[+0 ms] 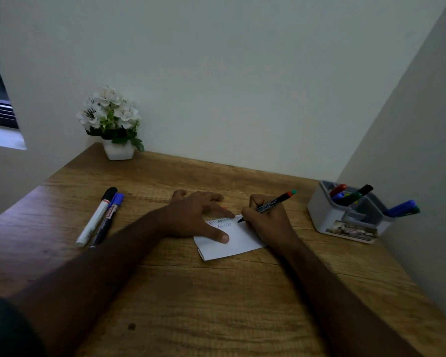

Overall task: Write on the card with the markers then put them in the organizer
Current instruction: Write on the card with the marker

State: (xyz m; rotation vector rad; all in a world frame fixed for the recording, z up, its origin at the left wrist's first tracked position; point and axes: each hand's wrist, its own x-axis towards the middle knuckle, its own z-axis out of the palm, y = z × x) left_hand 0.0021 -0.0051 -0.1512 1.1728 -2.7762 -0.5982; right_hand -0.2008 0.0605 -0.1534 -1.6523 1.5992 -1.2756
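Head view: right hand (pixel 265 215) writing on card (pixel 240 240), left hand (pixel 193 215) pinning it.
Right fingers are curling round a black marker (pixel 271 203), tip touching the card's top edge. Left fingers are lying straight and spread, pressing the card flat, holding nothing. Card is lying mid-tabletop (pixel 191 292) with two lines of letters. Two markers (pixel 99 217) are lying side by side to the left; organizer (pixel 345 222) is sitting far right, holding several markers.
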